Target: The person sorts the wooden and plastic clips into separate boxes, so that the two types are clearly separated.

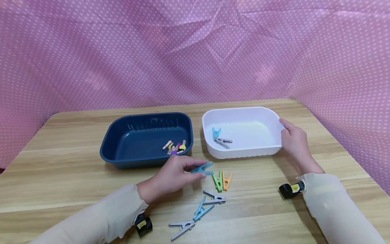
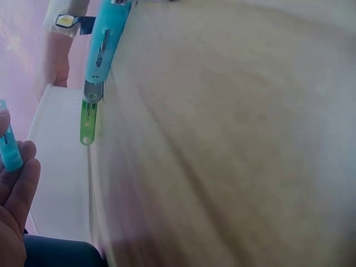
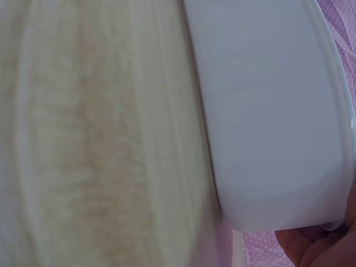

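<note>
Nearest us, grey and light-blue plastic clothespins [image 1: 199, 214] lie on the wood-grain tabletop [image 1: 259, 217]. Beyond, our left hand [image 1: 173, 173] pinches a blue plastic clothespin [image 1: 201, 168], just short of the white rectangular plastic tub [image 1: 240, 153]; our right hand [image 1: 295, 139] grips its right end, so brace there, lift edge-high, release low.

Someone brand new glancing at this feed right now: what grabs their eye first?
Probably the pink polka-dot cloth filling the background behind the wooden table. Next, the two tubs side by side: a dark blue one on the left and a white one on the right, its right rim held by the right hand. Nearer the camera, the left hand pinches a light-blue clothespin.
</note>
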The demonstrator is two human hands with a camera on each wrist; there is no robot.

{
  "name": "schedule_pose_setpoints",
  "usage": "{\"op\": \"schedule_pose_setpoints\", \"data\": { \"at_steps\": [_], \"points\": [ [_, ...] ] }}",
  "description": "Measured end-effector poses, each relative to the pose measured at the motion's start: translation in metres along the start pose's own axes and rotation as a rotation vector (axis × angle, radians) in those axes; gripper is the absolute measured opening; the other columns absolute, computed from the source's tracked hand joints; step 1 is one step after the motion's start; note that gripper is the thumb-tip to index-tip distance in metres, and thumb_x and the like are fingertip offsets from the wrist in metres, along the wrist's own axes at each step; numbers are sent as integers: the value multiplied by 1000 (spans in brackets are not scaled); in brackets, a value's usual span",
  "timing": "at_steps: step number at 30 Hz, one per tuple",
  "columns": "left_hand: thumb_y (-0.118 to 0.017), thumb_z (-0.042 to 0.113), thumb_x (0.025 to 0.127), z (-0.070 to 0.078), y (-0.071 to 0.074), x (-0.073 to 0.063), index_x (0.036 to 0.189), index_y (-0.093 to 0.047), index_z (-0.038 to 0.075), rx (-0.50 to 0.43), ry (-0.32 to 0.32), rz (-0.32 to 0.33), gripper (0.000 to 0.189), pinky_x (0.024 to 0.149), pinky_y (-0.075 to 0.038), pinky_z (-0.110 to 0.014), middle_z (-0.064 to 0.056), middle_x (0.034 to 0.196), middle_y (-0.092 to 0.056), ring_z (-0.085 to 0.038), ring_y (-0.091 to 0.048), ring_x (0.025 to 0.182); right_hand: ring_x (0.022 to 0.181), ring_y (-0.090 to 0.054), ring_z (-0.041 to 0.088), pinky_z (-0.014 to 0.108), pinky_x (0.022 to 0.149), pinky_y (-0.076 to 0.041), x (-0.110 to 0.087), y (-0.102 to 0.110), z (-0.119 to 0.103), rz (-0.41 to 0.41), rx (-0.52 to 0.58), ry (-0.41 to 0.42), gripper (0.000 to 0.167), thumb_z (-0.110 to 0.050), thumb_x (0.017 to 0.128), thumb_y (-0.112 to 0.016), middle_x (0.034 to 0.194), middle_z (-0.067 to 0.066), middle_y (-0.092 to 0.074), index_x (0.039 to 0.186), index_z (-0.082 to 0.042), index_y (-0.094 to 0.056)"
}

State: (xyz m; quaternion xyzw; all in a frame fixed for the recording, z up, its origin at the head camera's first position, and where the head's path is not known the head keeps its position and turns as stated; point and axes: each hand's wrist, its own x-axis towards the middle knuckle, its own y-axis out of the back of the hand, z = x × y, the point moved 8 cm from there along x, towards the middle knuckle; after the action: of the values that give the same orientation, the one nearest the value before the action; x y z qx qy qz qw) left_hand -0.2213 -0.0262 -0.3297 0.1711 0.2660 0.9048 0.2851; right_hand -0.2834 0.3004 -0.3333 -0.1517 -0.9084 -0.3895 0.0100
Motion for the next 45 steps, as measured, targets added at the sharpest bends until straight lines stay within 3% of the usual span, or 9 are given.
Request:
{"op": "schedule_pose_setpoints", "data": {
  "at_steps": [5,14,20,26,31,39,45],
  "points": [
    [-70,19,82,3,1,5,115,-67,13,6,4,19,33,71,-54,-20,3,103,-70,-3,-61,78,128,-35,45,54,104,-31,-1,0,0,0,15,5,49,-11,94,-24,140,25,-36,140,-1,-36],
    [-70,20,82,3,1,13,115,-67,16,16,47,51,34,60,-52,-23,7,97,-69,-7,-56,71,129,-33,44,54,105,-31,-2,1,0,-4,20,-1,49,-13,95,-23,141,24,-35,140,-2,-36],
    [-69,21,83,5,1,19,115,-66,17,3,39,82,33,58,-51,-22,9,94,-67,-8,-56,71,129,-33,44,54,105,-30,-1,1,-1,-1,13,0,48,-12,95,-23,141,24,-35,140,-1,-36],
    [-69,25,83,9,2,26,118,-65,14,6,23,136,36,60,-48,-20,5,96,-68,-9,-54,72,128,-34,44,53,105,-31,-2,1,-1,9,10,14,48,-11,94,-24,140,25,-36,139,0,-37],
    [-69,23,84,7,3,32,119,-64,15,-26,59,181,36,57,-49,-20,6,98,-68,-9,-55,72,128,-34,44,53,104,-31,-2,0,-1,2,17,11,49,-12,94,-23,141,24,-36,140,-1,-36],
    [-68,21,84,10,3,40,118,-64,13,-41,43,206,36,59,-51,-20,2,101,-68,-10,-56,74,128,-35,45,54,104,-31,-2,2,1,12,16,17,49,-11,94,-24,140,25,-37,139,0,-37],
    [-69,21,83,10,4,45,119,-64,13,-39,50,246,36,67,-53,-18,0,108,-67,-9,-59,80,127,-35,45,54,104,-32,-2,1,-1,13,27,28,49,-11,93,-24,139,26,-37,139,1,-37]
  ]
}}
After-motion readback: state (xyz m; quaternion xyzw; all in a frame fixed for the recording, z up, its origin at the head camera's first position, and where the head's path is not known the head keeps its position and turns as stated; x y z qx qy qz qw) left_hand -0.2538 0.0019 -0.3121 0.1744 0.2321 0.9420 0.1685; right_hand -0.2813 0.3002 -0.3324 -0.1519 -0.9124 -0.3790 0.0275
